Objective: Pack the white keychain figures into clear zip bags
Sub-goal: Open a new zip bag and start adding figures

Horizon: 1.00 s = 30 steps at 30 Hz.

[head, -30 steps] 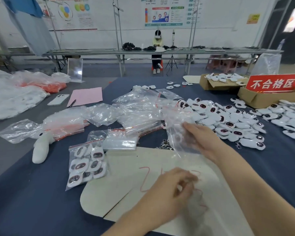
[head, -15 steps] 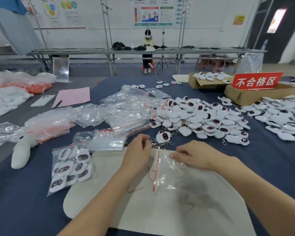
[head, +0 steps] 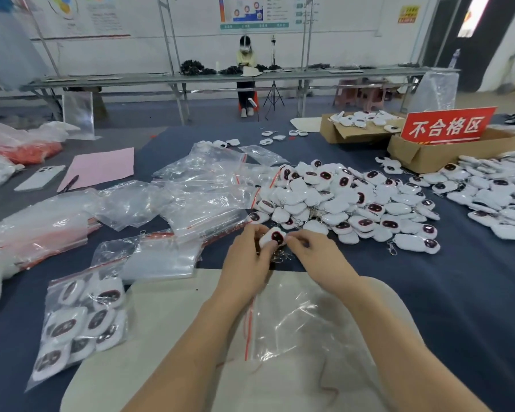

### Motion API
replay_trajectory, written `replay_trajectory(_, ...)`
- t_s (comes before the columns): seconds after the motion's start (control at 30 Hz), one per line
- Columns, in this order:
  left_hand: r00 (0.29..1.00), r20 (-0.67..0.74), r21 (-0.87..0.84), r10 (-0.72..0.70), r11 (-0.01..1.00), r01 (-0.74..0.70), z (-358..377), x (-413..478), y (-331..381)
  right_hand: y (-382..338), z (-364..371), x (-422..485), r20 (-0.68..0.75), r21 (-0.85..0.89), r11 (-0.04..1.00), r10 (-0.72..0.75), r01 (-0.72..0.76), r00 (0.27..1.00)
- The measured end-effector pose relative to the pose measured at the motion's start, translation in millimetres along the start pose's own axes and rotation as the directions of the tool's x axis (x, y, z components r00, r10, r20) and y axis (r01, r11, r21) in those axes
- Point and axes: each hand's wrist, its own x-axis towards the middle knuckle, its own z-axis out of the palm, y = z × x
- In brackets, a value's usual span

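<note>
My left hand (head: 248, 260) and my right hand (head: 315, 257) meet at one white keychain figure (head: 272, 237) with a dark red face, just in front of the big pile of figures (head: 345, 200). Both hands pinch it from either side, and its metal clasp hangs under my fingers. An empty clear zip bag (head: 292, 325) with a red seal strip lies flat on the beige board (head: 161, 337) under my forearms. A filled zip bag (head: 78, 319) holding several figures lies at the lower left.
Loose empty zip bags (head: 202, 188) are heaped left of the pile. A second spread of figures (head: 494, 188) lies at the right, behind it cardboard boxes (head: 446, 150) with a red sign. A phone (head: 39, 177), pink paper (head: 101, 166) and a pen lie far left.
Both hands have left the empty bag lying on the board and reached forward to the pile's edge, where they now pinch one figure. The camera has tilted closer to the table.
</note>
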Motion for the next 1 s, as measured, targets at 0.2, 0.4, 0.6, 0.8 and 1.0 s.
replay_trajectory(0.2, 1.000, -0.018, -0.311, 0.005, 0.950, -0.010, -6, -2, 2, -9, 22, -1, -0.107, 0.461, 0.883, -0.048, 0.092, 0.993)
replay_trajectory(0.4, 0.998, 0.045, -0.475, -0.033, 0.879, 0.050, -7, 1, 0, -1, 22, 3, -0.102, 0.414, 0.901, -0.092, 0.126, 0.990)
replay_trajectory(0.6, 0.994, 0.099, -0.490, -0.041, 0.868, 0.084, -10, 3, -3, -8, 18, 1, -0.057, 0.497, 0.861, -0.091, 0.107, 0.994)
replay_trajectory(0.8, 0.986, 0.163, -0.489, -0.026, 0.866, 0.104, -16, 4, -4, -8, 17, -2, -0.026, 0.550, 0.834, -0.039, 0.047, 0.999)
replay_trajectory(1.0, 0.985, 0.169, -0.482, -0.017, 0.871, 0.098, -17, 5, -3, -9, 17, -3, -0.022, 0.563, 0.825, -0.043, 0.049, 0.999)
